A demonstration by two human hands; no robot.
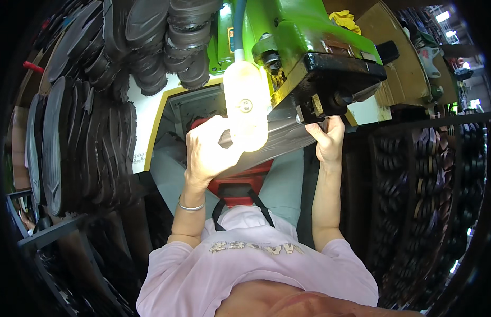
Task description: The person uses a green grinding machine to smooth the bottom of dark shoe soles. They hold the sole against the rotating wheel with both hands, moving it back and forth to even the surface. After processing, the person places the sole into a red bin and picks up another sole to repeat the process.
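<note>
Left hand (208,150) is closed around the near end of a dark shoe sole (280,140), fingers wrapped over its edge, thumb side up; it is washed out by the work lamp (246,105) glowing right above it, so finger detail is hard to read. Right hand (326,138) pinches the far end of the same sole, fingers clamped on the edge just below the machine's black head (335,79). Two-handed grip at both ends looks meant to keep the flexible sole flat and steady while it is fed under the head. The sole lies across the gap between the hands, pressed up against the underside of the green machine (293,31), over the person's lap.

The lamp hangs low on its hose, likely to light the contact point. A red part (240,182) sits below the sole; what it is cannot be told. A silver bangle (190,207) sits on the left wrist.

Stacks of finished black soles (81,132) stand on edge at left, within reach. More soles fill the dark rack (430,174) at right.
</note>
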